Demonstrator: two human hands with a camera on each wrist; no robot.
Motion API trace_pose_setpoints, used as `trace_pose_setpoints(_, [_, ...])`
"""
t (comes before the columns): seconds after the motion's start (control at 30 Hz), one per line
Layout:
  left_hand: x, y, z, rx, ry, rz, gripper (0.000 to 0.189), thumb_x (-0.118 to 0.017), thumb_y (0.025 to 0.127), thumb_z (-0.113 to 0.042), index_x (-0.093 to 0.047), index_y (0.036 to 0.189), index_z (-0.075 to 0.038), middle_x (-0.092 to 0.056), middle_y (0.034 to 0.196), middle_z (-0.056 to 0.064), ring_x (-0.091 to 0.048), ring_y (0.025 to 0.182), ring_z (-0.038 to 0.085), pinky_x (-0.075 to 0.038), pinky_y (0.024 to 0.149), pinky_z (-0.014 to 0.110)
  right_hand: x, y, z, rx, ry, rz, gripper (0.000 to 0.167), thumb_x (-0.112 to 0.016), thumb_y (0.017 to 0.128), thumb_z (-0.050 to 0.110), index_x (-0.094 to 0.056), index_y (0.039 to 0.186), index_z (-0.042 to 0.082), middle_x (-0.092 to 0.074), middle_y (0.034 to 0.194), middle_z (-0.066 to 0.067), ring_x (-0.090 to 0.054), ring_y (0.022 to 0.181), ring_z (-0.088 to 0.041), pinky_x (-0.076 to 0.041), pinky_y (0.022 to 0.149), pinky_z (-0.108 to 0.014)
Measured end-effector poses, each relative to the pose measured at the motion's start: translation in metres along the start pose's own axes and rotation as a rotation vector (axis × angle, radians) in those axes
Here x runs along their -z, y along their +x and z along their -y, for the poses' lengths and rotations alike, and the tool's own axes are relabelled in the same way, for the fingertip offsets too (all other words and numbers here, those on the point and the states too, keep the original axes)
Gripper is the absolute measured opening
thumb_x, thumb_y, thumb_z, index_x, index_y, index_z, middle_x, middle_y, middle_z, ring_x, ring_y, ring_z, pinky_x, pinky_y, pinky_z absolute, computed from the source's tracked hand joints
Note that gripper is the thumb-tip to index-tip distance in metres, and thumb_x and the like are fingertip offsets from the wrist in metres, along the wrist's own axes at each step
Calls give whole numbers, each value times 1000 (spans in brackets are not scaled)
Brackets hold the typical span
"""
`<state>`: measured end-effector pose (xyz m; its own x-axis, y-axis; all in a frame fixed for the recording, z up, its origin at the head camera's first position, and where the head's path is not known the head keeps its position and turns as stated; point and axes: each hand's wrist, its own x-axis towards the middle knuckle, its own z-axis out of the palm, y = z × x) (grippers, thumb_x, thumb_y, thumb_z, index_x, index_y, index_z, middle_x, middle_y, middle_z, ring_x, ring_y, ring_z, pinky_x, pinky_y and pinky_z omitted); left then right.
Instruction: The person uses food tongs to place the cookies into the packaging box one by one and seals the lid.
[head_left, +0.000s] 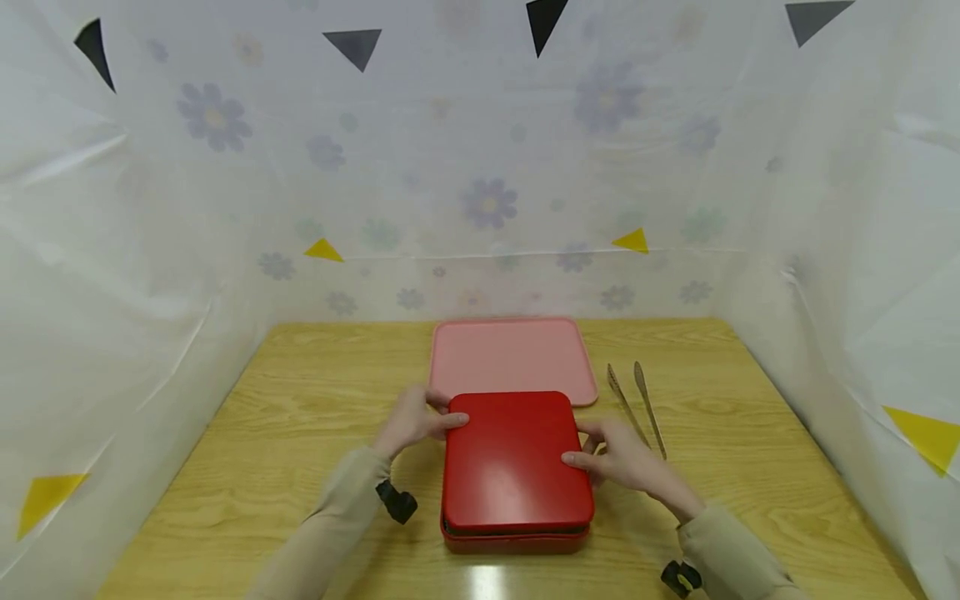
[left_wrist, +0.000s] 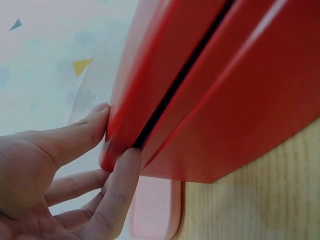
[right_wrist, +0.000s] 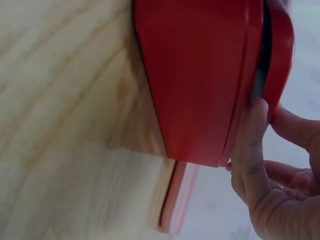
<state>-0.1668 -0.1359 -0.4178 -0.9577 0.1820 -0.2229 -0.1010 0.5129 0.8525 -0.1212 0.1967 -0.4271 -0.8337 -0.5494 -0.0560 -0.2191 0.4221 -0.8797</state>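
On the table stands a red rectangular box, its lower part (head_left: 517, 545) showing at the front under a glossy red lid (head_left: 517, 467). The lid sits slightly raised, with a dark gap between it and the box in all views. My left hand (head_left: 415, 420) pinches the lid at its far left corner, thumb on top and fingers below the edge. On the opposite side, my right hand (head_left: 621, 454) grips the lid's right edge, thumb on top. In the right wrist view a fingertip (right_wrist: 257, 107) lies in the gap. What the box contains is hidden.
Behind the box lies a pink tray (head_left: 510, 354), partly overlapped by the lid in the head view. Metal tongs (head_left: 640, 379) lie spread to the right, beyond my right hand. White sheeting (head_left: 487, 150) with printed flowers encloses the wooden table (head_left: 322, 392) at the back and sides.
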Motion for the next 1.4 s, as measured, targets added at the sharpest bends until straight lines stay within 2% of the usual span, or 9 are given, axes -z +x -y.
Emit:
trace_pose_setpoints(0.37, [-1, -6, 6, -52, 56, 3, 37, -83, 82, -23, -73, 108, 1, -72, 103, 15, -75, 74, 22, -61, 73, 39, -12, -7, 2, -85, 11, -6, 62, -71, 93, 21, -49, 139, -15, -65, 72, -6, -66, 55, -22, -58, 54, -43])
trace_pose_setpoints(0.53, [-1, -6, 8, -65, 60, -6, 41, -84, 81, -24, -73, 111, 1, -72, 107, 16, -76, 76, 22, -61, 72, 37, -13, -9, 2, -85, -81, -29, 72, -77, 88, 29, -49, 138, -15, -62, 70, -1, -61, 53, -13, -50, 50, -28])
trace_pose_setpoints(0.63, [-1, -7, 9, -73, 107, -34, 42, -86, 79, -28, -74, 110, -1, -73, 108, 14, -74, 87, 22, -59, 74, 34, -15, -10, 3, -96, -133, -42, 73, -80, 84, 33, -53, 136, -10, -60, 69, 1, -58, 52, -13, -42, 48, -23])
trace_pose_setpoints(0.8, [-2, -7, 10, -100, 178, -70, 40, -87, 77, -32, -77, 106, -5, -75, 106, 10, -66, 106, 27, -57, 80, 36, -16, -11, 4, -106, -137, -44, 77, -81, 84, 35, -50, 139, -9, -60, 71, 1, -59, 52, -16, -42, 48, -23])
trace_pose_setpoints(0.97, [-3, -9, 11, -120, 204, -86, 39, -87, 77, -33, -78, 104, -6, -76, 107, 9, -66, 111, 29, -57, 87, 41, -17, -11, 6, -110, -160, -55, 81, -81, 83, 35, -48, 142, -10, -60, 70, 2, -56, 53, -9, -41, 50, -22])
trace_pose_setpoints(1.1, [-6, -8, 10, -115, 152, -73, 34, -82, 83, -31, -78, 105, -6, -76, 104, 10, -73, 93, 24, -59, 80, 36, -16, -11, 6, -106, -159, -61, 77, -80, 85, 33, -49, 141, -9, -61, 69, 2, -57, 52, -10, -41, 51, -22])
trace_pose_setpoints(1.23, [-7, -5, 9, -106, 57, -41, 26, -69, 95, -25, -77, 106, -3, -75, 101, 14, -75, 70, 22, -61, 68, 33, -16, -9, 4, -94, -142, -67, 59, -74, 91, 31, -58, 133, -7, -61, 67, 1, -59, 52, -15, -43, 50, -23])
trace_pose_setpoints(1.33, [-6, 0, 8, -111, 42, -24, 26, -63, 99, -23, -75, 110, -3, -74, 101, 16, -74, 66, 23, -61, 63, 34, -15, -1, -2, -69, -141, -83, 38, -66, 97, 27, -65, 118, -5, -63, 67, -3, -58, 53, -15, -45, 51, -24])
trace_pose_setpoints(1.4, [-6, 4, 7, -122, 63, -18, 26, -62, 100, -22, -75, 112, -3, -75, 101, 16, -72, 65, 21, -60, 62, 33, -12, 7, -7, -48, -118, -100, 35, -61, 100, 23, -64, 119, -7, -64, 71, -8, -57, 55, -15, -49, 52, -28])
